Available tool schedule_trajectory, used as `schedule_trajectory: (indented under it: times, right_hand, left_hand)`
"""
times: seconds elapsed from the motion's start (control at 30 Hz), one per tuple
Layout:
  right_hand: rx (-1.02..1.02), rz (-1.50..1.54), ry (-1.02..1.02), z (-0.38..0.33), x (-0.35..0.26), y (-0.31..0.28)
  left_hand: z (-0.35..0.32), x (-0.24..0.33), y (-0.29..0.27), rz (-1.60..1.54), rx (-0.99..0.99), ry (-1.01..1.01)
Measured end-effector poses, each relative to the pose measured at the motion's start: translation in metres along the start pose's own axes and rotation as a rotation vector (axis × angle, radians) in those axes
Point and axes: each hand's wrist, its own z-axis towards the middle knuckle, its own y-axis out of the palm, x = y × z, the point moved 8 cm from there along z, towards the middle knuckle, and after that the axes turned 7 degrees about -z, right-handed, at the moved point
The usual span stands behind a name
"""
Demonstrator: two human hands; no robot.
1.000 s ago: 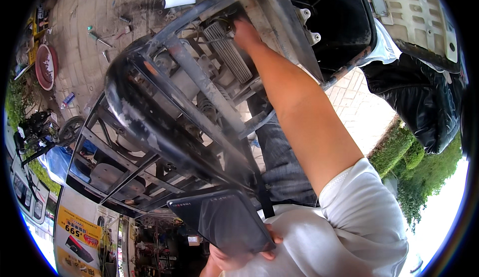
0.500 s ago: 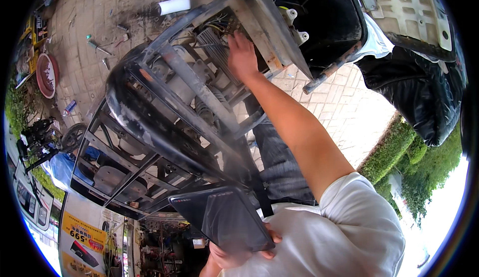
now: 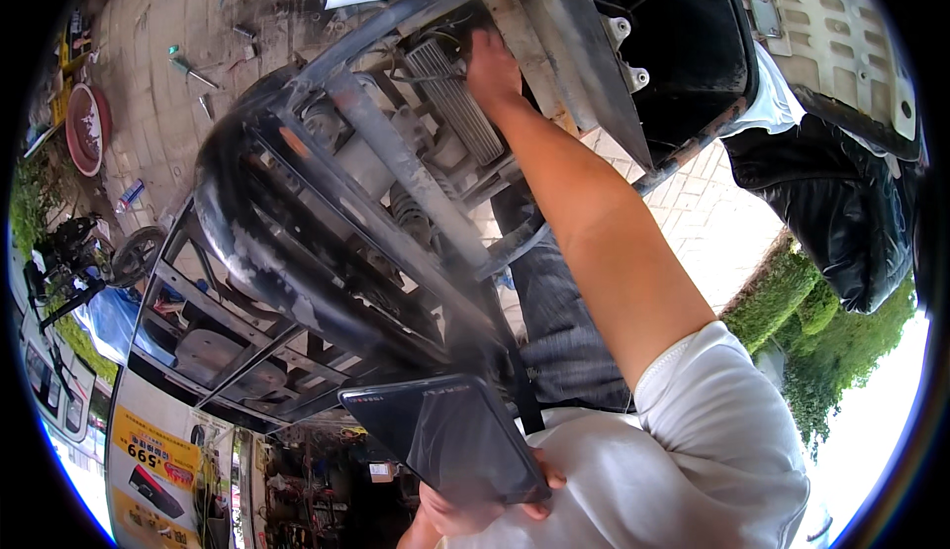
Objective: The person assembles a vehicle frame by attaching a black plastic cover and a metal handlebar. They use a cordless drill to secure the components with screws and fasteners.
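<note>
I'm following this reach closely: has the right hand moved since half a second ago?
Yes: the right hand has moved up the picture, toward the upper end of the finned metal box, uncovering more of its lower part.

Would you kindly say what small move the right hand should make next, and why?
Perhaps ease the right hand back slightly for a clearer view: its fingers are in shadow beside the finned metal case, their contact unclear, while the left hand holds a touchscreen device.
</note>
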Motion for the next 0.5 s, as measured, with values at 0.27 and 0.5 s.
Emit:
schedule_trajectory:
  times: [0.27, 0.5]
  right_hand:
    - [0.05, 0.237, -0.036, 0.015, 0.019, 0.013]
    - [0.127, 0.428, 0.119, -0.006, 0.011, -0.008]
  left_hand:
    - [0.011, 0.013, 0.001, 0.147, -0.159, 0.064]
    - [-0.009, -0.037, -0.026, 0.068, -0.21, -0.381]
